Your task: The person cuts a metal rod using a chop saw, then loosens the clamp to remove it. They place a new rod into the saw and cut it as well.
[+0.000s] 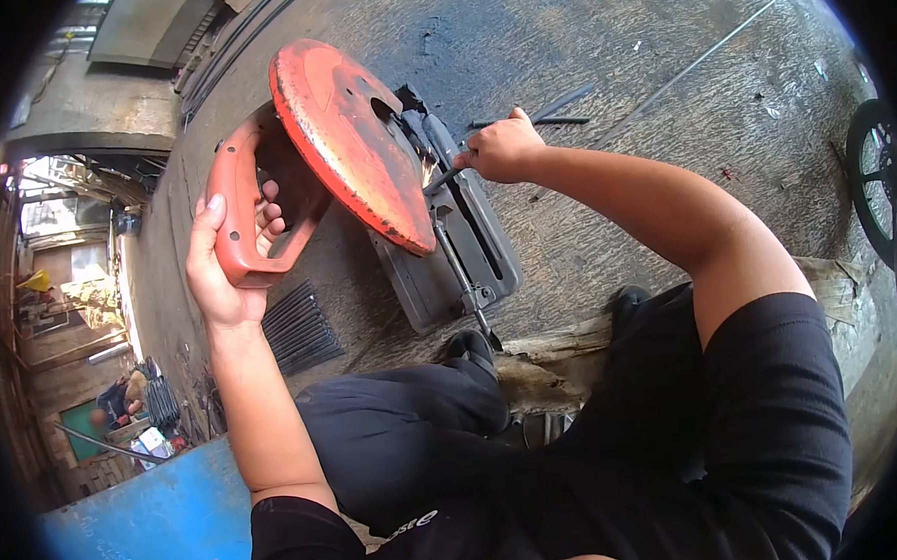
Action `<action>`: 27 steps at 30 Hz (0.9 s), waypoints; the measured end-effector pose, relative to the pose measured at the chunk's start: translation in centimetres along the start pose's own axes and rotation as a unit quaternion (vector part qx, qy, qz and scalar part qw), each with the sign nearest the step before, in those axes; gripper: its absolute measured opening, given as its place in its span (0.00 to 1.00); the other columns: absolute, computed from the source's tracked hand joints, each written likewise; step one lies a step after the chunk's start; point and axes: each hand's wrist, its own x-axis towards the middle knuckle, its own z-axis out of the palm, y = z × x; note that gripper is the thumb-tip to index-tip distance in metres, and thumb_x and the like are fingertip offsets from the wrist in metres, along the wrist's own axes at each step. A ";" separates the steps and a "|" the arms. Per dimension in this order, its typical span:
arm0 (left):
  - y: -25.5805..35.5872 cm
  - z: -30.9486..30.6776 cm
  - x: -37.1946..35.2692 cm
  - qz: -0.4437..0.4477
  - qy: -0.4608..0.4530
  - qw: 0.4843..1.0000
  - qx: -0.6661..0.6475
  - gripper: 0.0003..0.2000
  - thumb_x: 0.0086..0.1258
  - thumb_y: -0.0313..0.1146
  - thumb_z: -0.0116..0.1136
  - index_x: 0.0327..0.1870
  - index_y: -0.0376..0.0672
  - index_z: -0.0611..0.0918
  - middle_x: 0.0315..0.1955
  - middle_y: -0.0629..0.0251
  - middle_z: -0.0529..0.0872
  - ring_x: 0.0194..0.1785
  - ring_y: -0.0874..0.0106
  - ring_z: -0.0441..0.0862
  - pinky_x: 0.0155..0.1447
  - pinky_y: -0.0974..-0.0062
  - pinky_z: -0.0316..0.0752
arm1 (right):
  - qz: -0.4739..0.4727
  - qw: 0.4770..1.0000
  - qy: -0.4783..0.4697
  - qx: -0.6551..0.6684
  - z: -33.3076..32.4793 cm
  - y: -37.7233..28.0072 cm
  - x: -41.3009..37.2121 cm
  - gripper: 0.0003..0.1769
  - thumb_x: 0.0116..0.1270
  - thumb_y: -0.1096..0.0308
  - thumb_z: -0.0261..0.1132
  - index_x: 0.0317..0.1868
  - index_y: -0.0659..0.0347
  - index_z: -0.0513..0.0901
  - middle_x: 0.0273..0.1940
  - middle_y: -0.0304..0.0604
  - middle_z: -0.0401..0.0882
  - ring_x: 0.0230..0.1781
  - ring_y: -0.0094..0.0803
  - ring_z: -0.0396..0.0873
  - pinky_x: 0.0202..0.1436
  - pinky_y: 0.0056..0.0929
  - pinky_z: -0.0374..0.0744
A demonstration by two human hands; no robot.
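Observation:
An orange-red cut-off saw guard (347, 134) is tilted over the saw's grey base (497, 248). My left hand (229, 245) is wrapped round the saw's red D-shaped handle (233, 204). Just right of the guard, my right hand (503, 149) is closed round a dark metal bar (446, 180), whose far end reaches the spot under the guard. Small bright sparks show there. The blade itself is mostly hidden by the guard. A clamp screw (458, 260) runs along the base toward me.
Cut dark rods (296, 329) lie side by side on the floor left of the base. Other bars (561, 103) lie beyond my right hand. A long thin rod (714, 48) crosses the upper right. A black wheel (874, 176) stands at the right edge, a blue panel (164, 523) at lower left.

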 end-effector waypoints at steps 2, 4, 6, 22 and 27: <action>0.0 0.1 0.0 -0.006 0.003 1.000 -0.008 0.25 0.72 0.43 0.50 0.64 0.37 0.70 0.48 0.51 0.81 0.44 0.67 0.81 0.51 0.69 0.76 | 0.000 1.000 -0.001 -0.003 0.0 0.0 0.1 0.32 0.71 0.36 0.49 0.46 0.54 0.87 0.42 0.43 0.87 0.49 0.37 0.82 0.62 0.44 0.61; 0.1 0.2 -0.1 -0.003 0.006 1.000 -0.008 0.25 0.72 0.42 0.50 0.65 0.37 0.69 0.48 0.51 0.81 0.43 0.67 0.81 0.51 0.70 0.77 | 0.001 1.000 -0.005 -0.004 -0.1 0.0 0.1 0.32 0.71 0.36 0.49 0.46 0.54 0.87 0.42 0.42 0.87 0.48 0.37 0.83 0.62 0.44 0.61; 0.0 0.1 0.0 -0.004 0.006 1.000 -0.012 0.25 0.72 0.42 0.50 0.65 0.37 0.69 0.48 0.51 0.81 0.43 0.68 0.81 0.51 0.70 0.77 | -0.003 1.000 -0.004 -0.001 0.0 0.1 0.0 0.32 0.71 0.36 0.49 0.45 0.53 0.87 0.41 0.42 0.87 0.48 0.37 0.83 0.61 0.44 0.61; -0.1 -0.1 0.0 -0.011 -0.005 1.000 -0.022 0.25 0.72 0.44 0.51 0.64 0.36 0.70 0.48 0.52 0.81 0.43 0.69 0.81 0.50 0.70 0.77 | 0.000 1.000 0.014 0.006 0.3 0.2 0.1 0.32 0.71 0.35 0.48 0.43 0.52 0.88 0.39 0.40 0.87 0.46 0.35 0.83 0.59 0.41 0.61; -0.1 -0.2 0.0 -0.008 0.005 1.000 -0.012 0.25 0.72 0.44 0.52 0.64 0.36 0.70 0.48 0.52 0.81 0.43 0.69 0.81 0.50 0.71 0.76 | -0.009 1.000 0.018 -0.006 0.6 0.5 0.3 0.31 0.71 0.36 0.49 0.43 0.51 0.88 0.39 0.40 0.87 0.46 0.35 0.82 0.58 0.41 0.61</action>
